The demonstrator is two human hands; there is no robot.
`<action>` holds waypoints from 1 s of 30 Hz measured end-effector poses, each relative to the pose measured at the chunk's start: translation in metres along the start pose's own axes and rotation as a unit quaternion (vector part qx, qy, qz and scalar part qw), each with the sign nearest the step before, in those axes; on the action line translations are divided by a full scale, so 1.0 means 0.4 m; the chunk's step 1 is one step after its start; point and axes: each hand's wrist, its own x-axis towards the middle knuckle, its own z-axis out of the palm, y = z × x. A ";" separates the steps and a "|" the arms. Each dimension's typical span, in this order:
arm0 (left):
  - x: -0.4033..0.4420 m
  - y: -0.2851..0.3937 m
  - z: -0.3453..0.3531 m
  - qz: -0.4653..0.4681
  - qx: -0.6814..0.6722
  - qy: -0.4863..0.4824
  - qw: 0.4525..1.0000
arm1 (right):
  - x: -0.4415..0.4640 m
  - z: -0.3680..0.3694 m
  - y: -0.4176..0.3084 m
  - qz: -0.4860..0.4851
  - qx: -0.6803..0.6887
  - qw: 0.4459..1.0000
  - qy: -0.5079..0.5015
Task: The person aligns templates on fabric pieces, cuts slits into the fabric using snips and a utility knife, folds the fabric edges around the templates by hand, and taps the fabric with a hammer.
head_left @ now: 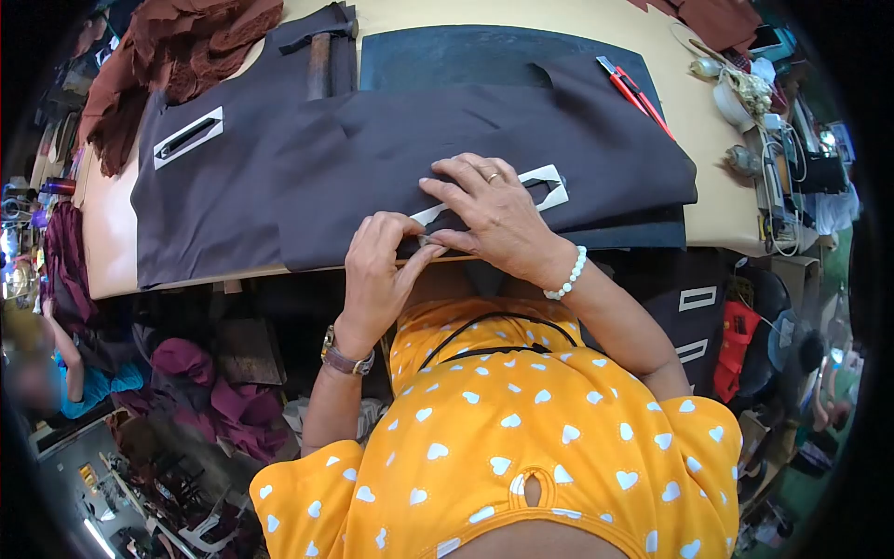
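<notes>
A large piece of dark fabric [372, 158] lies over the table's near edge. On it a white rectangular frame with a slit [559, 186] sits partly beneath my right hand [498, 219], whose fingers are curled onto the cloth. My left hand [380, 261] pinches the fabric's near edge between thumb and forefinger. The two thumbs meet there, and whatever small thing may be between the fingertips is hidden. A second white frame [189, 138] lies flat on the fabric at the left, with a dark slit in its middle.
A red utility knife [636, 96] rests at the fabric's far right, near a dark cutting mat [447, 56]. A hammer [319, 61] lies at the back. Brown cloth [177, 47] is heaped at the far left. Another person's arm [63, 337] shows at the left edge.
</notes>
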 end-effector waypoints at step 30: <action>0.187 -0.181 -0.645 -0.146 0.209 -0.029 0.967 | 0.287 -0.225 0.272 0.134 0.040 0.953 -0.268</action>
